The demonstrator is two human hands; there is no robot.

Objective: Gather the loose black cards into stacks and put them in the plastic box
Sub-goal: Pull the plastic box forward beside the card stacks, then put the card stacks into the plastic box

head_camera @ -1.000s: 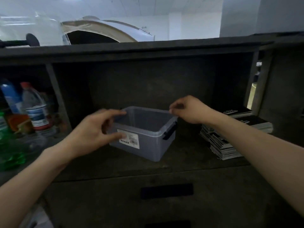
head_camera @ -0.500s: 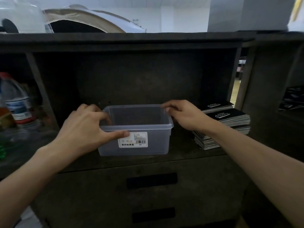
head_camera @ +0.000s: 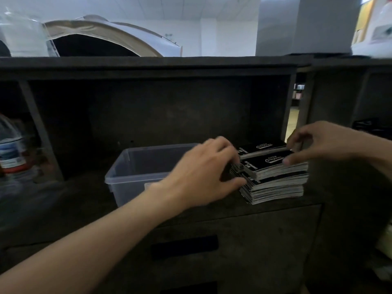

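While the plastic box (head_camera: 129,194) stands seemingly empty on the shelf (head_camera: 70,200), the black cards (head_camera: 275,183) lie piled just beside it; left hand (head_camera: 203,175) and right hand (head_camera: 320,143) grasp their upper part by its ends; I judge nothing packed yet.

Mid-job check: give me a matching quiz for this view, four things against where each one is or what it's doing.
1 plastic box
2 black cards
3 bottle
4 right hand

A at the far left of the view
B thumb on the top card
C lidless, left of the pile
D piled up, right of the box

Pairs: 1-C, 2-D, 3-A, 4-B
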